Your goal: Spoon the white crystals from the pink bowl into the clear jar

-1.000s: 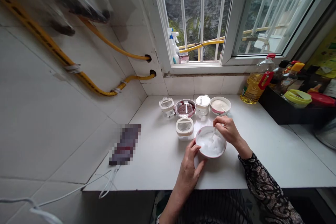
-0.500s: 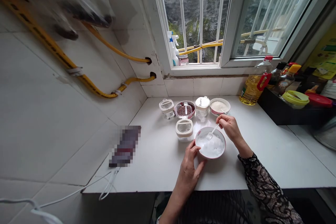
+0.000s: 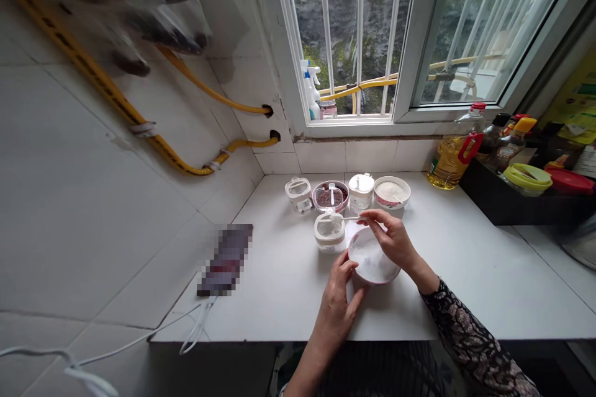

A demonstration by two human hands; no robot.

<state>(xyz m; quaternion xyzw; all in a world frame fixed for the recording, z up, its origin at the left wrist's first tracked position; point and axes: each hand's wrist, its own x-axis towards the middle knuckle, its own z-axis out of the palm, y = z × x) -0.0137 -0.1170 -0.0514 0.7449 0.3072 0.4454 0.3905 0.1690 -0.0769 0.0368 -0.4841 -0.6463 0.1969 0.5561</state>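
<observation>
My left hand point(image 3: 339, 298) grips the near left side of a bowl point(image 3: 361, 275) that holds a white, grainy substance point(image 3: 375, 259). Pinched in my right hand point(image 3: 390, 237) is the handle of a small white spoon point(image 3: 351, 218). The spoon's tip lies over the open mouth of a clear jar point(image 3: 329, 239) with a cream rim, left of the bowl. My right hand hangs over the bowl's far right part and hides some of it. Whether any of the white substance is on the spoon is too small to tell.
Behind stand a clear lidded jar point(image 3: 298, 196), a bowl of dark red bits point(image 3: 342, 205) under a clear lid point(image 3: 329, 196), another jar point(image 3: 361, 191) and a bowl of white grains point(image 3: 392, 191). An oil bottle point(image 3: 447, 158) and a black box point(image 3: 488, 195) of condiments stand right. A blurred-out object point(image 3: 226, 260) lies left.
My right hand has lifted the spoon out of the white substance and moved it left, over the near jar. My left hand stays on the bowl. The view has shifted slightly.
</observation>
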